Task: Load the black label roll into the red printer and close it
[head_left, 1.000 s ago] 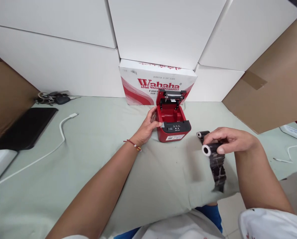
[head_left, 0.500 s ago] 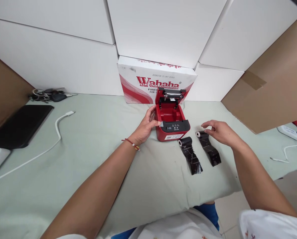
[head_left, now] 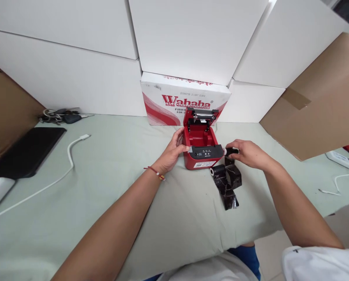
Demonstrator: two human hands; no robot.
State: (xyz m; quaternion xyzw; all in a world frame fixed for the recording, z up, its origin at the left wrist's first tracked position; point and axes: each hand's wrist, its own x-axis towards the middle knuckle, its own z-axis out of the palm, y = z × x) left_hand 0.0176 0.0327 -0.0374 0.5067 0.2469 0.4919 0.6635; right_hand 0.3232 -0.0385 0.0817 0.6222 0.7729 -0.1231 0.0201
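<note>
A small red label printer stands on the cloth with its lid raised, so its red inner bay shows. My left hand grips the printer's left side, thumb on the front corner of the black panel. Close to the printer's right front corner, my right hand is closed on a black ribbon roll. Its loose strip hangs down over a second black ribbon roll, which lies on the cloth in front of the printer with its own strip unrolled toward me.
Behind the printer stands a Wahaha carton, against white boxes. To the left are keys, a black tablet-like slab and a white cable. Brown cardboard leans at right, near another white cable.
My right hand has picked up the right-hand ribbon roll and moved it left, up to the printer's side. The left hand still holds the printer.
</note>
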